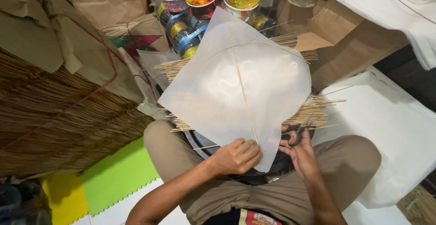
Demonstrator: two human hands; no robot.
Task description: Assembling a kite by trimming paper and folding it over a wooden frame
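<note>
While sitting cross-legged, the person is pinching the lower tip of a white paper kite (236,84) in the left hand (236,156), fingers closed on paper beside the spine stick (243,93). Right hand (302,154) is closing on black scissors (294,132). Advisable: keeping paper taut. Stick bundles (313,111) are crowding both edges; open room is lying lapward.
</note>
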